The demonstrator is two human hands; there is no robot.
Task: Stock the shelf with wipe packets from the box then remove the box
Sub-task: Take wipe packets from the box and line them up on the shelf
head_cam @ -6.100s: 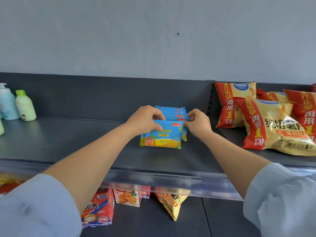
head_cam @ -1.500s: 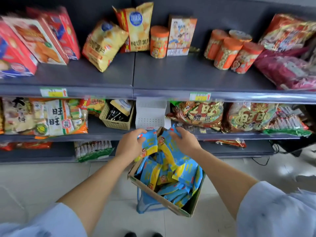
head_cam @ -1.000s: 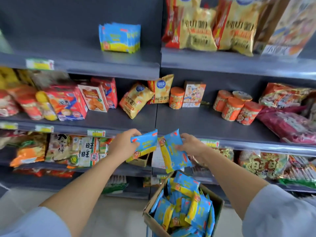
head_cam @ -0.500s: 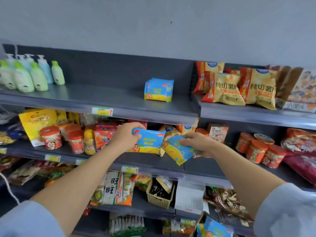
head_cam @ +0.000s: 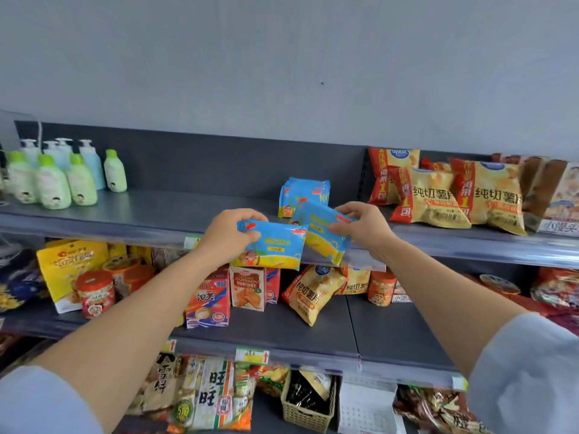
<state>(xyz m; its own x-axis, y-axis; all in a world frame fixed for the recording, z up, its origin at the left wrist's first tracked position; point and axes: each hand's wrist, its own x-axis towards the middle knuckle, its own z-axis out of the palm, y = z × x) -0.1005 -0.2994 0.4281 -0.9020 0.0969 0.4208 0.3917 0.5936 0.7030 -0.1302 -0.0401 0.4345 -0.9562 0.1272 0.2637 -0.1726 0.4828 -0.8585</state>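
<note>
My left hand [head_cam: 227, 236] grips a blue and yellow wipe packet [head_cam: 275, 247] by its left end, just in front of the top shelf's [head_cam: 175, 214] front edge. My right hand [head_cam: 360, 228] pinches a second wipe packet [head_cam: 322, 236] that tilts down to the right, overlapping the first one. Behind both, a row of several wipe packets [head_cam: 302, 195] stands upright on the top shelf. The box is out of view.
Green and blue lotion bottles [head_cam: 62, 177] stand at the shelf's left end. Yellow and red chip bags [head_cam: 438, 195] fill the section to the right. The shelf below holds cartons [head_cam: 208, 303], jars and snack bags. Bare shelf lies between the bottles and the packets.
Both hands lifted a packet each out of the box and have risen from the second shelf's height to the top shelf's front edge. The view tilted up and the box dropped out of sight.
</note>
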